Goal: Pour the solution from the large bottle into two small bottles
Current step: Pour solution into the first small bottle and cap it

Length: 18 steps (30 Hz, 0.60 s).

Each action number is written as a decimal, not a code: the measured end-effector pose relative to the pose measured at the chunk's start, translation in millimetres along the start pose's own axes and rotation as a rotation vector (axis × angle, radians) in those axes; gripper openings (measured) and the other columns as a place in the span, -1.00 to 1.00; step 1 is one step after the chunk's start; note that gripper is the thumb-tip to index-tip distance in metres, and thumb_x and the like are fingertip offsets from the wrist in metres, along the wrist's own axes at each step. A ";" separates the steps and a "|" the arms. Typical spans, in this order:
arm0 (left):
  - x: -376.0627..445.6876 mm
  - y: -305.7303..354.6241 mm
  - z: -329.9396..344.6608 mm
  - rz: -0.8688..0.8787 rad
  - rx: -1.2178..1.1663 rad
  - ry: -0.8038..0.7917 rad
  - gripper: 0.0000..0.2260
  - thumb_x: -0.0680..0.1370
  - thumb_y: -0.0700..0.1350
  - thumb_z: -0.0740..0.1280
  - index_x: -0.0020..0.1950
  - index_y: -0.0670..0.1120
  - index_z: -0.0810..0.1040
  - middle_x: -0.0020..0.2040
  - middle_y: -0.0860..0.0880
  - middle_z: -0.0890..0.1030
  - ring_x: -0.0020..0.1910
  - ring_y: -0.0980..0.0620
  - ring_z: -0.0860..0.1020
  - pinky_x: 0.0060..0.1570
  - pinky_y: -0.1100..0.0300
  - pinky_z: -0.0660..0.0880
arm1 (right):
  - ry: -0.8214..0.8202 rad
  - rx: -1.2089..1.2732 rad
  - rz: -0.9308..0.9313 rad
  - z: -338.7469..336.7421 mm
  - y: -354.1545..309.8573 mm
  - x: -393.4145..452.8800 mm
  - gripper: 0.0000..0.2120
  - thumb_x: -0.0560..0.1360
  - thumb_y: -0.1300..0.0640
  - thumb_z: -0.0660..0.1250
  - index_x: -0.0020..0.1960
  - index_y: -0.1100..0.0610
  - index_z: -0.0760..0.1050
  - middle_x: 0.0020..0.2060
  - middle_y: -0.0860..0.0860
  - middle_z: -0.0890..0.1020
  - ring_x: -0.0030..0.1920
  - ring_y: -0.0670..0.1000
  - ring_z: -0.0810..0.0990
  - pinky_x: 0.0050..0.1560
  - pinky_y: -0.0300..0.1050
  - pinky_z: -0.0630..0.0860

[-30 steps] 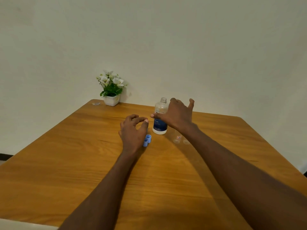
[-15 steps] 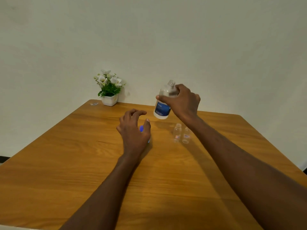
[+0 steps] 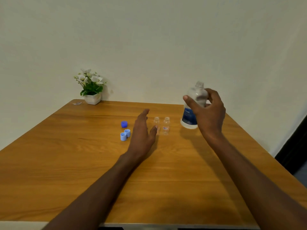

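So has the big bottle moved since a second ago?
Yes. The big bottle was standing on the table left of the two small bottles; now the right hand holds it lifted on their right.

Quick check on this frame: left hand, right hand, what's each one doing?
Left hand: open, fingers straight, holding nothing, next to the small bottles.
Right hand: gripping the uncapped large bottle, lifted off the table.
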State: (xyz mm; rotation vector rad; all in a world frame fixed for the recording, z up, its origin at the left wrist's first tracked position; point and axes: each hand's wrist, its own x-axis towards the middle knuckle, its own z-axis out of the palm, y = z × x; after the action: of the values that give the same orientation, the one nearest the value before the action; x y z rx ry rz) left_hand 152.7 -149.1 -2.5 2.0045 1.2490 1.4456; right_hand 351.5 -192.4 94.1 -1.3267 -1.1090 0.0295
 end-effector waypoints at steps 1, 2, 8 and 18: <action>0.6 0.6 6.9 0.002 0.025 -0.021 -0.38 0.63 -0.13 0.39 0.64 -0.03 0.21 0.58 -0.01 0.33 0.50 0.02 0.33 0.39 0.08 0.41 | 0.004 0.012 0.022 -4.9 7.9 -6.7 -0.38 0.40 -0.22 0.59 0.33 0.05 0.52 0.18 -0.10 0.63 0.09 -0.10 0.62 -0.01 -0.21 0.64; 2.2 0.9 12.9 0.002 0.045 -0.037 -0.36 0.63 -0.13 0.39 0.65 -0.04 0.18 0.59 -0.02 0.32 0.52 -0.01 0.28 0.43 0.07 0.34 | 0.008 0.027 0.042 -8.6 15.1 -13.2 -0.38 0.41 -0.20 0.59 0.34 0.05 0.51 0.21 -0.08 0.64 0.10 -0.09 0.62 -0.03 -0.28 0.62; 17.6 -3.1 28.4 -0.190 0.011 -0.140 -0.23 0.57 -0.03 0.45 0.66 0.01 0.09 0.51 -0.10 0.41 0.49 -0.08 0.29 0.30 0.10 0.32 | 0.003 0.097 0.091 -10.0 41.5 -45.5 -0.36 0.42 -0.18 0.59 0.40 -0.02 0.47 0.29 -0.09 0.61 0.19 -0.08 0.60 -0.10 -0.41 0.60; 8.0 2.3 19.1 -0.180 0.027 -0.056 -0.60 0.56 -0.02 0.49 0.37 -0.07 0.56 0.05 0.04 0.63 -0.09 0.18 0.54 -0.17 0.39 0.40 | -0.108 0.116 0.082 -3.9 60.1 -61.3 -0.26 0.38 -0.30 0.52 0.47 -0.09 0.40 0.32 -0.15 0.56 0.25 -0.06 0.58 0.07 -0.19 0.64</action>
State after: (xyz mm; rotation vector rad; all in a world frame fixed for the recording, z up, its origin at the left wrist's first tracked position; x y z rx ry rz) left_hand 171.4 -140.1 -4.1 1.8816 1.3920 1.2866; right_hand 355.1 -212.1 10.6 -1.2773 -1.1263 0.2255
